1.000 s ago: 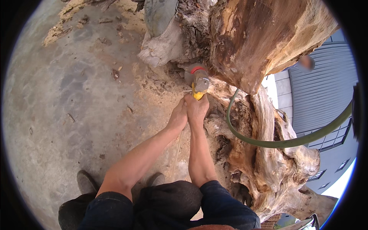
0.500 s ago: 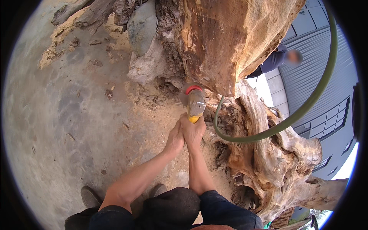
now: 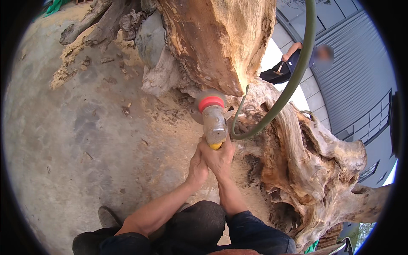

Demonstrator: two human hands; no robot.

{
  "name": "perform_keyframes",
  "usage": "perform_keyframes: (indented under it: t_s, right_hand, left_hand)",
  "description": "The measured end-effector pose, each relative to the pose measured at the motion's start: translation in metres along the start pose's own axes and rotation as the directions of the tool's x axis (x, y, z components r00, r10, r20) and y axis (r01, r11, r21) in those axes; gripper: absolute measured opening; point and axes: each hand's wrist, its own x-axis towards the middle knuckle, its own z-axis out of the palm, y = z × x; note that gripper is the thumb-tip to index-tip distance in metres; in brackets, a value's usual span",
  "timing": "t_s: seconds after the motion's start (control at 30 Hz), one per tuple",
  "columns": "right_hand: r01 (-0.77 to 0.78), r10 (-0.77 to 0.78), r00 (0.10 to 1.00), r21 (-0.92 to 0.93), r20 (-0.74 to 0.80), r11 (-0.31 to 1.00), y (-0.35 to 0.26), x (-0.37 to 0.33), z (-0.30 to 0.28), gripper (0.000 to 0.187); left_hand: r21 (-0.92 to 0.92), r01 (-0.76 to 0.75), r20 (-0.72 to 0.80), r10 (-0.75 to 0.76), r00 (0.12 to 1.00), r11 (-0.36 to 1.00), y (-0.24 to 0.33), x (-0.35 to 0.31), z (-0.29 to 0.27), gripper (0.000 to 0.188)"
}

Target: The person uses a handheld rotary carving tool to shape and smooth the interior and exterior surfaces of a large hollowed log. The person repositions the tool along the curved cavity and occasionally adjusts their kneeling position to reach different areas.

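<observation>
Both of my hands are wrapped around the body of an angle grinder (image 3: 214, 126), which has a grey metal head, a yellow body and a red, blurred round disc. My right hand (image 3: 221, 158) is closed around the yellow part, and my left hand (image 3: 197, 168) grips from the left, pressed against the right one. The disc is beside the lower end of a big stripped tree trunk (image 3: 212, 46); whether it touches the wood I cannot tell. The fingertips are partly hidden.
A green hose (image 3: 293, 85) loops across the right. Gnarled roots (image 3: 306, 170) spread along that side, over concrete (image 3: 85, 140) strewn with sawdust and chips. A rounded grey stone-like lump (image 3: 151, 40) sits by the trunk. Another person (image 3: 293, 63) holds a hammer-like tool near a grey building.
The view has shifted, and the trunk and hose appear farther left. The grinder looks larger, with its red disc more fully visible. The other person's arm and tool now show.
</observation>
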Motion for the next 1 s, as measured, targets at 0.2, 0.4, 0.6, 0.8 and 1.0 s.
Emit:
perform_keyframes:
  t_s: [0.2, 0.4, 0.6, 0.8, 1.0]
  right_hand:
    - [0.029, -0.027, 0.997, 0.032, -0.067, 0.999, -0.003, -0.005, -0.021, 0.043]
    - [0.090, -0.090, 0.996, 0.023, -0.024, 0.996, -0.008, 0.003, -0.024, 0.034]
    - [0.040, -0.040, 0.999, -0.019, -0.021, 0.999, -0.029, 0.013, -0.027, 0.037]
    - [0.148, -0.149, 0.989, -0.004, -0.025, 0.989, -0.037, 0.016, -0.022, 0.037]
    - [0.193, -0.193, 0.981, -0.014, 0.012, 0.981, -0.053, 0.016, -0.016, 0.035]
  left_hand:
    - [0.022, -0.080, 0.073, 0.078, 0.994, 0.997, 0.007, -0.005, 0.018, 0.055]
    - [-0.065, 0.033, 0.042, -0.030, 0.999, 0.997, -0.005, 0.002, 0.014, 0.057]
    - [-0.087, -0.051, 0.019, 0.053, 0.998, 0.995, 0.006, 0.010, 0.023, 0.059]
    - [-0.119, -0.020, 0.029, 0.024, 0.999, 0.993, 0.013, 0.012, 0.020, 0.058]
    - [-0.209, -0.056, 0.002, 0.058, 0.998, 0.976, 0.027, 0.013, 0.018, 0.054]
